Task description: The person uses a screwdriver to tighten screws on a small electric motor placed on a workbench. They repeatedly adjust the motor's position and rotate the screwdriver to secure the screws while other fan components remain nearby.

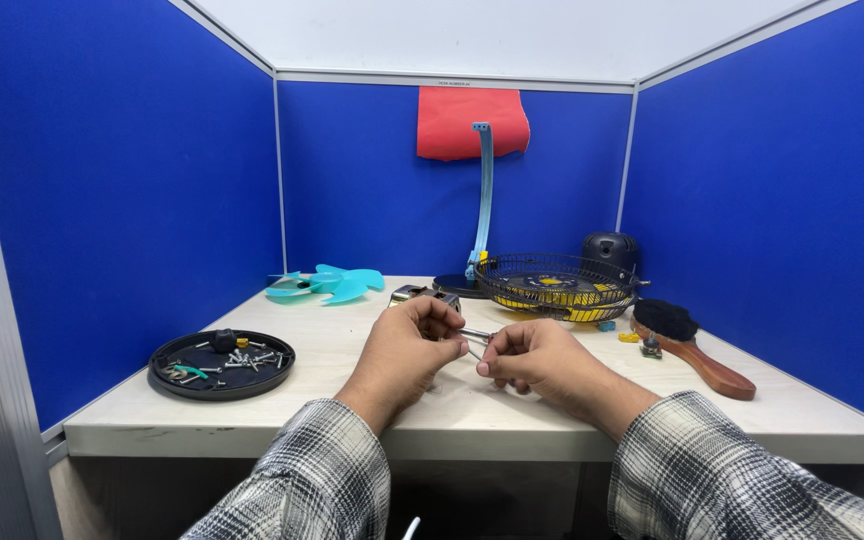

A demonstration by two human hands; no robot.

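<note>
My left hand (pixel 407 348) and my right hand (pixel 542 358) meet above the middle of the pale table (pixel 472 410). Between their fingertips they pinch a small silver metal piece (pixel 476 336), thin and partly hidden by the fingers. Both sleeves are grey plaid. Just behind my left hand lies a small dark and metal part (pixel 422 293).
A round black tray (pixel 222 364) of several screws sits at the left front. A teal fan blade (pixel 325 284) lies at the back left, a black wire fan grille (pixel 558 285) over a yellow part at the back right, and a wooden-handled brush (pixel 690 345) to the right. Blue partition walls enclose the table.
</note>
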